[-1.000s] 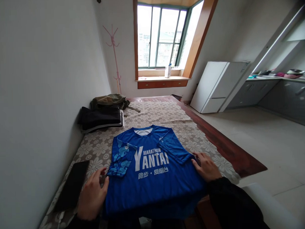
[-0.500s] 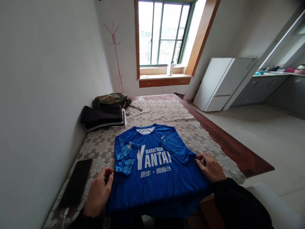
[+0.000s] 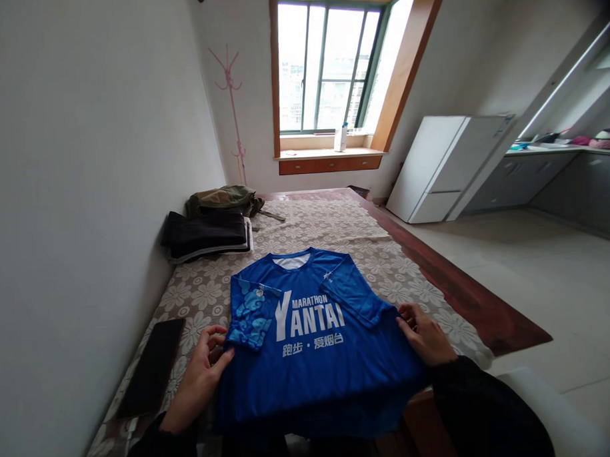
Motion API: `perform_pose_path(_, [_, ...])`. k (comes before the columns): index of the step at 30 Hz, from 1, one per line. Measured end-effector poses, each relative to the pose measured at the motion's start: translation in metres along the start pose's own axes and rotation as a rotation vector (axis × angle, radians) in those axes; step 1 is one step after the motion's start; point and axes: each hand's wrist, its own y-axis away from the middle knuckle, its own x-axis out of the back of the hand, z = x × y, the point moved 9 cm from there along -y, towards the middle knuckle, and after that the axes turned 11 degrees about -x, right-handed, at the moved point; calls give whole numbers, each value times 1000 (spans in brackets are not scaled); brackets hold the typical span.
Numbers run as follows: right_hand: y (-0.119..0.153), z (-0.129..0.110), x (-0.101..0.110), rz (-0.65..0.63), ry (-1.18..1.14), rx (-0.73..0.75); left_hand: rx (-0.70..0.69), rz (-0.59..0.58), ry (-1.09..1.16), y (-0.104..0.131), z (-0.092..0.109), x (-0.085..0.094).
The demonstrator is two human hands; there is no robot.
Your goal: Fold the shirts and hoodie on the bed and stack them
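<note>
A blue short-sleeved T-shirt [image 3: 314, 368] with white lettering lies front up on the floral tablecloth [image 3: 329, 221], its collar away from me and its lower part hanging over the near edge. Both sleeves are turned inward over the front. My left hand [image 3: 202, 372] pinches the shirt's left side, just below the patterned sleeve. On the opposite side my right hand [image 3: 423, 332] has its fingers closed on the shirt's edge, beside the other sleeve. Part of the fingertips of each hand is hidden by cloth.
Left of the shirt lies a black phone [image 3: 150, 367] with a white cable. Folded dark clothes [image 3: 205, 233] and an olive bag [image 3: 218, 199] sit by the wall at the back left. A white refrigerator [image 3: 447, 163] stands on the floor at the right.
My left hand has shifted slightly right and up along the shirt's side, its fingers a little more spread. My right hand has moved slightly right, with the shirt's edge.
</note>
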Motion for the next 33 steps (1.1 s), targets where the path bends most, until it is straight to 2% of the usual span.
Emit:
perform_pose_path(3, [1, -4, 1, -12, 4, 20, 11, 32, -37, 0, -5, 6])
perform_pose_path(8, [0, -6, 3, -20, 34, 12, -65, 165, -390, 3, -1, 32])
perform_pose_path(12, [-2, -4, 4, -31, 43, -10, -118, 187, -571, 6, 5, 40])
perform_pose_path(20, [1, 4, -5, -138, 74, -26, -152, 142, -768, -1, 6, 45])
perform_pose_path(23, [7, 6, -4, -142, 111, -5, -147, 118, -847, 2, 9, 45])
perform_pose_path(29, [15, -21, 5, -33, 209, 198, -177, 49, -968, 12, 21, 29])
perform_pose_path(33, [11, -30, -4, -66, 271, 266, -210, 62, -987, 15, 27, 28])
